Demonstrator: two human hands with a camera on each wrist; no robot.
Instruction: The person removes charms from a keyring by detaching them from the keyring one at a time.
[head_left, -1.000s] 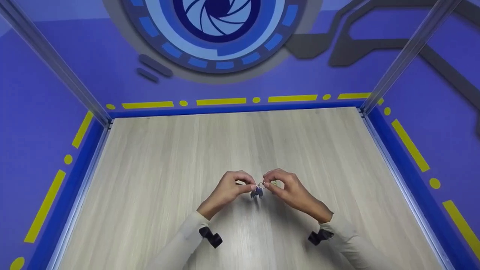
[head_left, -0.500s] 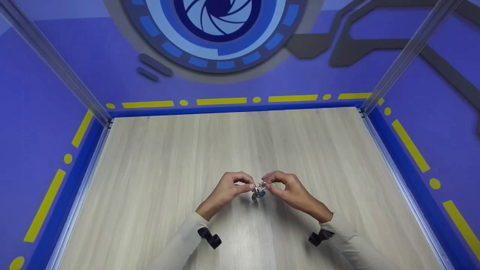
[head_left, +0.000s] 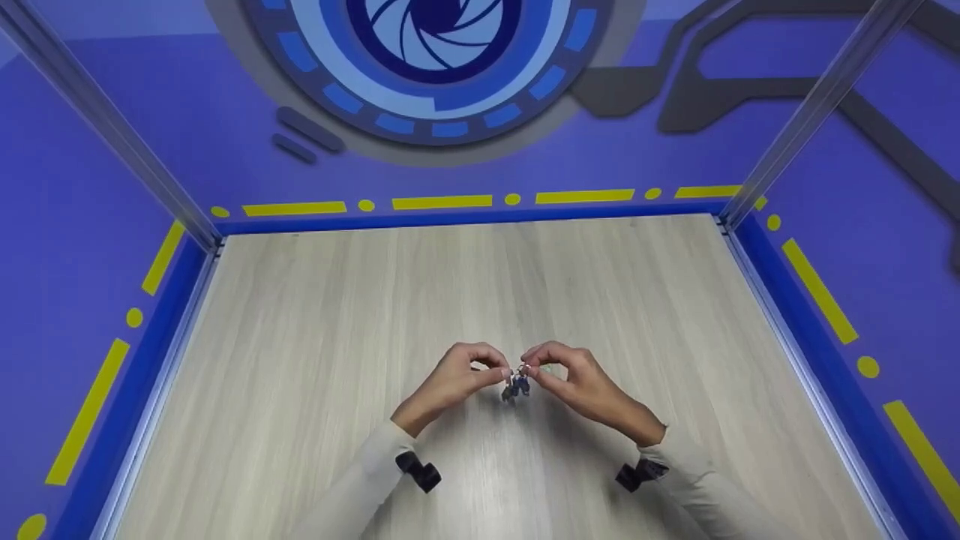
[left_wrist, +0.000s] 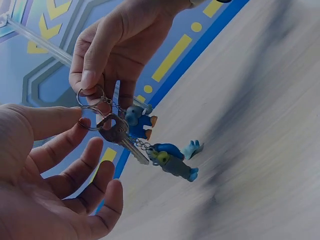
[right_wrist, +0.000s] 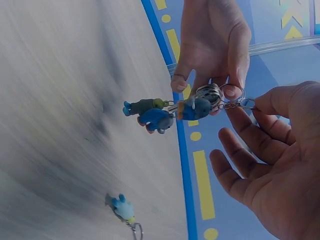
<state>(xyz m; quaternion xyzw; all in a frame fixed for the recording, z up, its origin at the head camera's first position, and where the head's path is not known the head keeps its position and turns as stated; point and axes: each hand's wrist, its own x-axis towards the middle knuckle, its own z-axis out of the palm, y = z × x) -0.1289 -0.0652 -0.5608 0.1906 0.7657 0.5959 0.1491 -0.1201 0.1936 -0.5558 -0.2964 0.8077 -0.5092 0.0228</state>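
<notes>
Thumb and index finger of my left hand (head_left: 455,377) pinch a metal key ring (left_wrist: 91,127) that carries a key (left_wrist: 120,134). Opposite it, my right hand (head_left: 583,380) pinches a second, linked ring (right_wrist: 247,103) by its edge. Below the fingertips dangle small figurine charms on short chains: a blue one with a grey head (right_wrist: 196,108), another blue one (right_wrist: 156,120) and a grey-green one with a yellow-green head (right_wrist: 145,106). Both hands meet close together over the table, other fingers loosely bent. The left fingers partly hide the rings in the head view.
A separate light-blue figurine keychain (right_wrist: 122,207) with its own ring lies on the wood-grain table (head_left: 360,300), near the right hand. Purple-blue panels (head_left: 112,150) with yellow marks wall the table on its back and sides. Metal rails (head_left: 176,352) line the side edges.
The charms have swung and turned beneath the fingers, now hanging more bunched. Both hands stay in nearly the same place, with slight fingertip shifts at the rings.
</notes>
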